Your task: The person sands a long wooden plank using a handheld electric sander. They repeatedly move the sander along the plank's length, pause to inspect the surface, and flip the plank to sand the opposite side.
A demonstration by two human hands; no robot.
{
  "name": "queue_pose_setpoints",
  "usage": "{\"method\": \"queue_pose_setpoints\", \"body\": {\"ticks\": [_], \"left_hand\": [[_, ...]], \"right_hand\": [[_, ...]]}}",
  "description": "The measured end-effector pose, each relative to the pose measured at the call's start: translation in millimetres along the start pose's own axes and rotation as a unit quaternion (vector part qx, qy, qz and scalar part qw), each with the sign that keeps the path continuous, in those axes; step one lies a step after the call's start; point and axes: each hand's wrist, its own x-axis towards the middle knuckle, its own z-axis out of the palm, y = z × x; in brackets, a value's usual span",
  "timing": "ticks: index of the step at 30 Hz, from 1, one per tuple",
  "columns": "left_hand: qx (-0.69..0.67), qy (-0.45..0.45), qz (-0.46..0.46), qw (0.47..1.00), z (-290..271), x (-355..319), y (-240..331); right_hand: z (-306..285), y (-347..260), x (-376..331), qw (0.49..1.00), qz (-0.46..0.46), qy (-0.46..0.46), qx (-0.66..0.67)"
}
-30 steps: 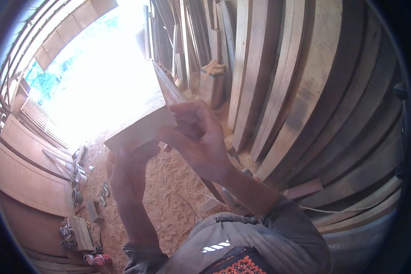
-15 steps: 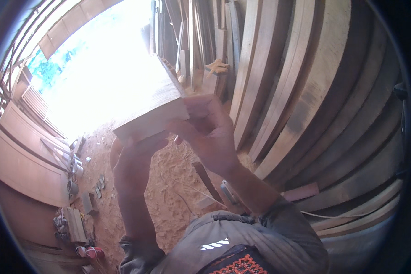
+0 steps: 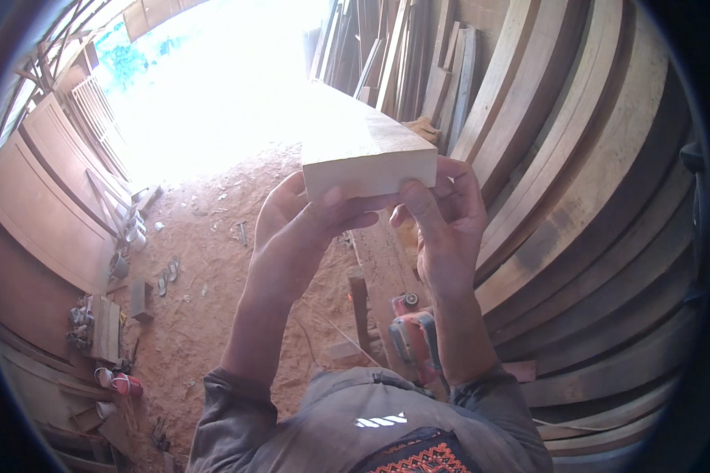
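Note:
A thick pale wooden board (image 3: 369, 175) is held up in front of me, its cut end facing me and its length running away into the bright light. My left hand (image 3: 304, 217) grips the left side of that end, thumb against the end face and fingers beneath. On the right corner, my right hand (image 3: 446, 209) has its thumb on the lower edge of the end and its fingers curled round the side. The board's far part is washed out by glare.
Below my right forearm a red and grey power tool (image 3: 416, 343) rests on a wooden bench plank (image 3: 383, 268). Tall boards (image 3: 560, 158) lean along the right. Door panels (image 3: 51, 189) stand at the left. Sawdust covers the floor (image 3: 205, 292), with sandals (image 3: 168, 276) and a red bucket (image 3: 127, 385).
The board and both hands have swung to the right in view, and the board's end now sits more level. My view has shifted too, uncovering the power tool and bench plank. Both hands keep their grip.

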Motion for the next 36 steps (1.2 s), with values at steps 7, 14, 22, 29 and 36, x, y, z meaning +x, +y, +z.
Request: {"method": "queue_pose_setpoints", "body": {"ticks": [7,14,22,29,36], "left_hand": [[-0.005,-0.005,0.001,1.0,-1,4,-3],[0.003,0.002,-0.001,1.0,3,5,-2],[0.009,0.005,0.05,0.999,-28,-10,-15],[0.015,0.109,0.042,0.993,-48,-25,2],[-0.02,0.077,0.031,0.996,-45,-16,8]], "right_hand": [[1,0,1,1.0,-0.02,0.012,-0.002],[4,-4,3,1.0,-0.017,0.015,0.004],[-29,8,-21,0.997,0.062,-0.013,-0.041],[-135,56,-144,0.807,0.249,-0.03,-0.535],[-160,61,-236,0.732,0.32,-0.002,-0.601]]}}
